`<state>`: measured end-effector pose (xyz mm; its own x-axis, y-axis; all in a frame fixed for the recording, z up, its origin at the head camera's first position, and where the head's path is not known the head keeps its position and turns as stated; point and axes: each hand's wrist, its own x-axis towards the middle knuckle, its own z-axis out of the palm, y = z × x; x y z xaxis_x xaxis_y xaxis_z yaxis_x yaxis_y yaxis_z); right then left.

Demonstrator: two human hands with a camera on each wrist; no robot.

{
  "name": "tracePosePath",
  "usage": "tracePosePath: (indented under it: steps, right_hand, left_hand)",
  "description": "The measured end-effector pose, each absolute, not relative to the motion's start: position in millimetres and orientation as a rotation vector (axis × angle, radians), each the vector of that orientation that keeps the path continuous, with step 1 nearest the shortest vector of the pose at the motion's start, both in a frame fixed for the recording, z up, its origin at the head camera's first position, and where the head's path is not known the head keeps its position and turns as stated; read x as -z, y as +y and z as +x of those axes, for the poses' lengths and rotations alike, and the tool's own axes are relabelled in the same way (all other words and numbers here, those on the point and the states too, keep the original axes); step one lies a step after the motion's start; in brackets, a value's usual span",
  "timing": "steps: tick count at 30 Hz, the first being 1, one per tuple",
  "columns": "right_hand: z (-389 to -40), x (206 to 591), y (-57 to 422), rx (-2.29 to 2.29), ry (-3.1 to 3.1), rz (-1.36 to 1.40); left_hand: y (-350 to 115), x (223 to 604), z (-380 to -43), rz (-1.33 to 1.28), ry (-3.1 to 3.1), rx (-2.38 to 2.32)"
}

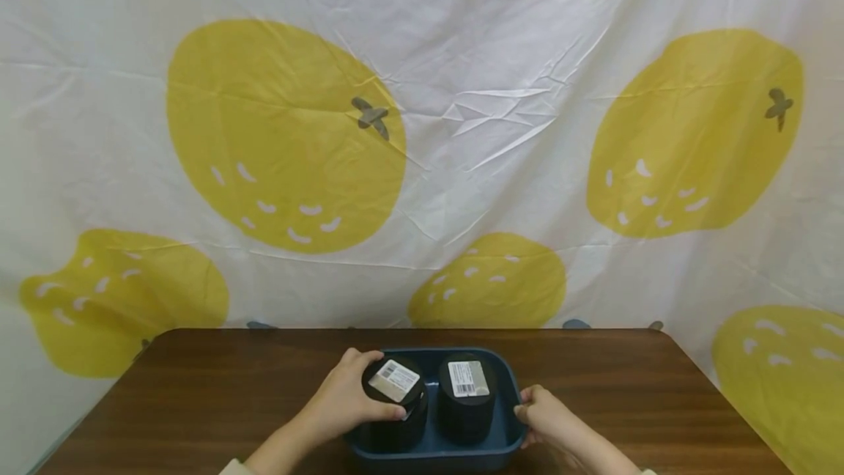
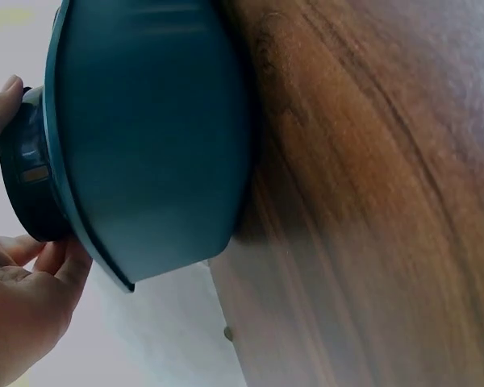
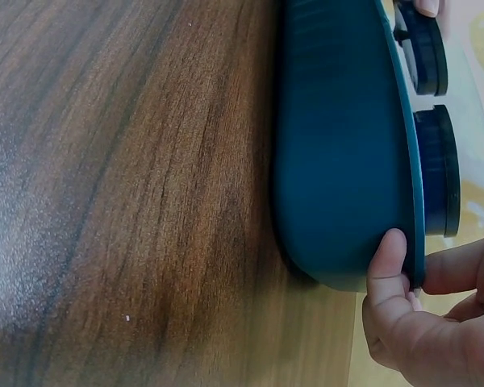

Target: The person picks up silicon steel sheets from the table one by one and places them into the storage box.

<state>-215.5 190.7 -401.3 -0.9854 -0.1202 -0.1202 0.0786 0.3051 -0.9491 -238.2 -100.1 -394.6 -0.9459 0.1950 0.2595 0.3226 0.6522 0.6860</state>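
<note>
A dark blue rectangular tub (image 1: 431,453) stands on the wooden table, with two black round jars inside. My left hand (image 1: 346,396) grips the left jar (image 1: 395,380) round its top, thumb at the near side and fingers at the far side. That jar's top bears a white label and tilts a little. Beside it stands the right jar (image 1: 467,405), upright, labelled on top and touched by no hand. My right hand (image 1: 552,420) pinches the tub's right rim; in the right wrist view its thumb and fingers lie on both sides of the rim (image 3: 414,185).
The brown wooden table (image 1: 626,372) extends to both sides of the tub. Behind it hangs a white cloth (image 1: 501,189) printed with yellow lemons, close to the table's back edge.
</note>
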Motion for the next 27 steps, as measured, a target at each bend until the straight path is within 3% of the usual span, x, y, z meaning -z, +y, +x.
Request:
tracePosePath:
  steps: [27]
  right_hand:
    - [-217.0, 405.2, 192.8, 1.782, 2.382, -0.067]
  left_hand:
    - [-92.6, 408.2, -237.5, -0.483, -2.688, 1.137]
